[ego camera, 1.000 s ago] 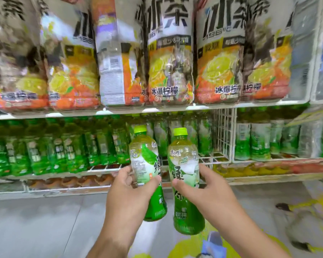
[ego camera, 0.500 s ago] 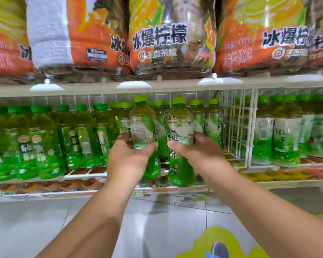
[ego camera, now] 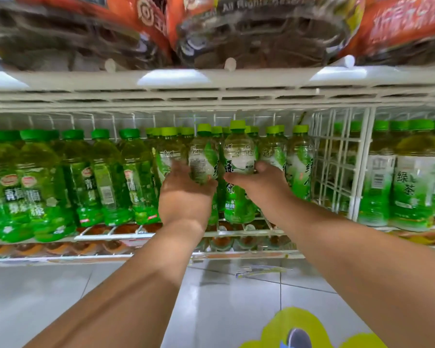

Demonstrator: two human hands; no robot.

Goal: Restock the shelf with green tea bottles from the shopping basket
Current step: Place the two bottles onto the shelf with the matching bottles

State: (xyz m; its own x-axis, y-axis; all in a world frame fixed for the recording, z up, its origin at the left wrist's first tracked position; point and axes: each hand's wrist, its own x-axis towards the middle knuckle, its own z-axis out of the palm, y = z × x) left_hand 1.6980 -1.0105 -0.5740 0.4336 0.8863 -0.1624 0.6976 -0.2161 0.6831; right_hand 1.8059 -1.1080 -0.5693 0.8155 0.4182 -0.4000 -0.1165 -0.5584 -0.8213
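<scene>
- up close, the left hand [ego camera: 183,194] is curled round a green tea bottle [ego camera: 203,156], fingers on its far left side and thumb across the front of the label; this bottle stands upright at the front of the wire shelf [ego camera: 236,232].
- the right hand [ego camera: 258,183] grips a second green tea bottle [ego camera: 239,172] about its middle, thumb lying across the label; it is upright, its base low over the shelf wires, though whether it rests on them i cannot tell.
- the two held bottles stand just beside each other, both under the upper shelf edge [ego camera: 216,81].
- behind and on either side of them stand more bottles of the same light-green-capped kind [ego camera: 299,162].
- to the left is a row of darker green bottles [ego camera: 106,177] with a different label.
- a white wire divider [ego camera: 337,156] closes the section on the right, with further green-capped bottles [ego camera: 417,182] beyond it.
- large orange-labelled bottles [ego camera: 261,26] sit blurred on the shelf above.
- below is a grey tiled floor [ego camera: 60,297] with a yellow patch [ego camera: 296,327] at the bottom edge.
</scene>
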